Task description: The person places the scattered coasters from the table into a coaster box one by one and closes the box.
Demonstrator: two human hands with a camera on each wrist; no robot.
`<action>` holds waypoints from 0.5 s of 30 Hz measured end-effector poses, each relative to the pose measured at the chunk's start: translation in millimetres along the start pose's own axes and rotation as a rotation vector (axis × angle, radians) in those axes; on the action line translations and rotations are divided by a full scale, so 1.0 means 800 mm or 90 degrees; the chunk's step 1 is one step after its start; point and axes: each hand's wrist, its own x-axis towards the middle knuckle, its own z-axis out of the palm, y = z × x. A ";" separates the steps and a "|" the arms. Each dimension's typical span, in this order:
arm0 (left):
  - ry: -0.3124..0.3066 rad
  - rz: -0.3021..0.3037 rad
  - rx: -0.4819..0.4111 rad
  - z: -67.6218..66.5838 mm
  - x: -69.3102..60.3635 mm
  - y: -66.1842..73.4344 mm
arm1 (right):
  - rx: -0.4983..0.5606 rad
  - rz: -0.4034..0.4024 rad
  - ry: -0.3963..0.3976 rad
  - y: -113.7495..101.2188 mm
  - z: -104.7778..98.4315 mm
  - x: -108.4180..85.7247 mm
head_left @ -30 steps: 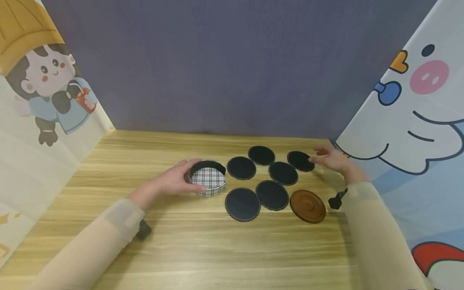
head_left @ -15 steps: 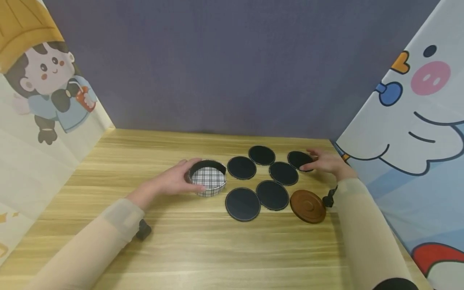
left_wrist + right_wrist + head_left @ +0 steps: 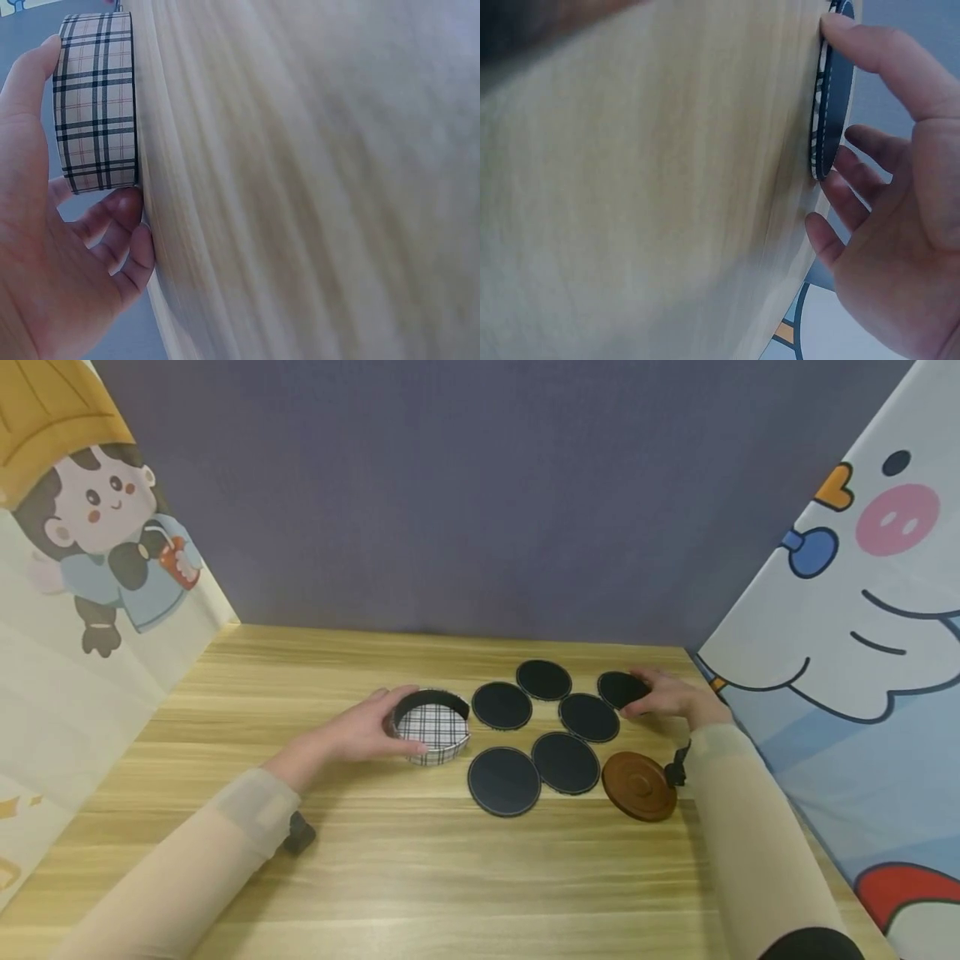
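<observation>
My left hand (image 3: 369, 727) holds a round, open-topped coaster holder (image 3: 438, 757) by its side. Its wall is white plaid outside and black inside, and plaid shows on its floor. In the left wrist view, the thumb lies on the upper edge of the holder (image 3: 96, 105), with fingers curled around its far and lower sides. At the back right, my right hand (image 3: 670, 695) grips a round black coaster (image 3: 618, 688) across its rim. The right wrist view has the thumb on one edge of that coaster (image 3: 838, 105) and fingertips at the opposite edge; it lies on or very near the table.
Several other black coasters lie flat between the hands, among them one at the front (image 3: 504, 782) and one at the back (image 3: 543, 680). A brown round lid (image 3: 639, 786) lies near my right wrist. A grey panel (image 3: 450, 502) closes off the table's (image 3: 480, 877) back.
My right hand has moved left and closed in on the rightmost coaster, now gripping its edges. My left hand and the holder stay where they were.
</observation>
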 end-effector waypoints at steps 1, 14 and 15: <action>0.000 0.000 0.000 0.000 0.000 0.000 | -0.010 0.005 0.002 0.000 0.000 0.000; 0.001 -0.005 -0.006 0.002 0.001 -0.001 | -0.083 0.029 0.017 0.002 0.001 -0.006; 0.001 -0.005 -0.005 0.002 0.001 -0.001 | -0.080 0.029 0.019 0.002 0.001 -0.006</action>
